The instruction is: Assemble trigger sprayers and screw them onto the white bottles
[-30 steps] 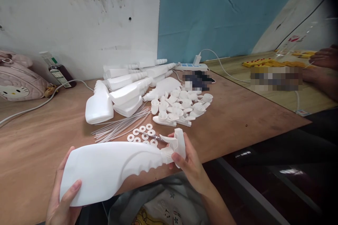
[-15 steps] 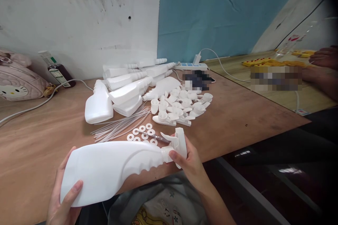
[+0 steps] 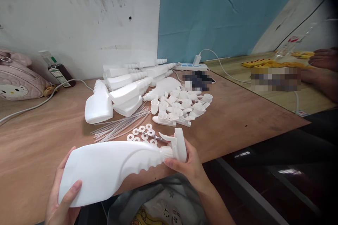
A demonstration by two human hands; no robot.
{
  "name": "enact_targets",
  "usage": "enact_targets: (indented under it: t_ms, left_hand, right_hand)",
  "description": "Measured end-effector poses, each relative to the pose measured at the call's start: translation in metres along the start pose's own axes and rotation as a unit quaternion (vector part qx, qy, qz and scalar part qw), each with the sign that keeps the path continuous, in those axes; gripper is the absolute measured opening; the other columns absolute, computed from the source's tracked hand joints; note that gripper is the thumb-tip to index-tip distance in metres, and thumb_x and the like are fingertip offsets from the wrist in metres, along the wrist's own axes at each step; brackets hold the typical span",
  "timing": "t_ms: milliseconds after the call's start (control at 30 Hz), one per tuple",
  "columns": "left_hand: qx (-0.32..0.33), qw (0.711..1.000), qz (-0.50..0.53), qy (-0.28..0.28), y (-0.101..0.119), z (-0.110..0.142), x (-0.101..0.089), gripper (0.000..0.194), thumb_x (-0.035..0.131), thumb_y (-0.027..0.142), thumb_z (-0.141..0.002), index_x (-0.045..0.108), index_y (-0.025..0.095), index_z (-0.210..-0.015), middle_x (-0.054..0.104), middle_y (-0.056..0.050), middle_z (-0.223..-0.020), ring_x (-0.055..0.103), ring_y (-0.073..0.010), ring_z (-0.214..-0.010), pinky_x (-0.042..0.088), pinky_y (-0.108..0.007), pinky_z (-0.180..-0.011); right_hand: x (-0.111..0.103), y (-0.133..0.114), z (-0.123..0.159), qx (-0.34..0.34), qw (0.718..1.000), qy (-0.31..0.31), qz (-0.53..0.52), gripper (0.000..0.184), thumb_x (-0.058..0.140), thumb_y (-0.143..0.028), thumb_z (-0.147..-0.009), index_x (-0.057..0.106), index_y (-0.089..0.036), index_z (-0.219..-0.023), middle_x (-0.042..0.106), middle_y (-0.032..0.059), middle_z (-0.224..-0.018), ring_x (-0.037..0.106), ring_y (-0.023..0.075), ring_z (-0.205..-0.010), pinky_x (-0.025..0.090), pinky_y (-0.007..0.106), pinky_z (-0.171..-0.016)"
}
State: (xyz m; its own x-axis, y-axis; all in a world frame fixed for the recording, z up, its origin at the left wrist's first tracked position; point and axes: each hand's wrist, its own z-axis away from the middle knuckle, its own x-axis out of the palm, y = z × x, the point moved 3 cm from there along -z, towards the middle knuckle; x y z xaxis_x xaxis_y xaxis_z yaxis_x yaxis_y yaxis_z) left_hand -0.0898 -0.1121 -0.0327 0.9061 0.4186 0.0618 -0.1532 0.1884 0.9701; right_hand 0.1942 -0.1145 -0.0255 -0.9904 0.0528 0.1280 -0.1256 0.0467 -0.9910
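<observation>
A white plastic spray bottle [image 3: 105, 170] lies sideways across my hands above the table's front edge, its neck pointing right. My left hand [image 3: 63, 190] is wrapped around its base, thumb on the near face. At the neck, a white trigger sprayer head [image 3: 180, 146] sits on the bottle, its ribbed collar showing. My right hand [image 3: 186, 163] grips that head, with the thumb just below the collar; its other fingers are mostly hidden behind. Beyond the bottle are flat white washers [image 3: 130, 137], tweezers [image 3: 161, 139] partly covered by the sprayer, and thin clear tubes [image 3: 124, 123].
Several white bottles [image 3: 126, 93] are piled toward the wall, beside a heap of sprayer heads [image 3: 182, 107]. A power strip [image 3: 191, 66], a dark-liquid bottle [image 3: 60, 72] and a pink bag [image 3: 21, 77] stand at the back. Another person's hand [image 3: 323, 59] is at the far right.
My right thumb has slid down and left off the collar, which is now more exposed. The sprayer head has shifted slightly; the bottle has moved a little left.
</observation>
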Motion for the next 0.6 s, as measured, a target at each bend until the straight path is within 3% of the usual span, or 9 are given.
enact_targets:
  t_ms: [167,433,600]
  left_hand:
    - [0.017,1.0,-0.016,0.012,0.005,0.004,0.002,0.096,0.081,0.039,-0.035,0.048,0.042,-0.125,0.053,0.008,-0.127,0.044,-0.0346,-0.12,0.055,-0.017,-0.059]
    - [0.025,0.999,0.039,-0.021,0.004,0.018,0.008,0.083,0.082,0.034,-0.045,0.054,0.032,-0.123,0.061,0.001,-0.119,0.049,-0.0301,-0.117,0.054,-0.018,-0.073]
    - [0.012,0.998,0.054,0.017,-0.007,0.008,-0.002,0.086,0.083,0.034,-0.042,0.054,0.029,-0.122,0.067,-0.003,-0.108,0.057,-0.0331,-0.107,0.057,-0.024,-0.068]
  right_hand:
    - [-0.001,-0.001,-0.001,0.004,0.999,0.028,0.021,0.038,0.073,-0.039,-0.064,0.058,-0.017,-0.092,0.061,0.0009,-0.078,0.054,0.0138,-0.066,0.044,0.02,-0.056]
    - [-0.006,0.013,-0.001,0.029,0.998,0.049,0.007,0.041,0.072,-0.046,-0.065,0.06,-0.016,-0.088,0.06,0.0014,-0.069,0.054,0.0136,-0.06,0.043,0.022,-0.053]
    - [-0.003,0.003,0.0,-0.016,0.999,-0.04,-0.009,0.042,0.071,-0.038,-0.069,0.051,-0.02,-0.101,0.061,0.0026,-0.086,0.055,0.0148,-0.072,0.045,0.022,-0.061]
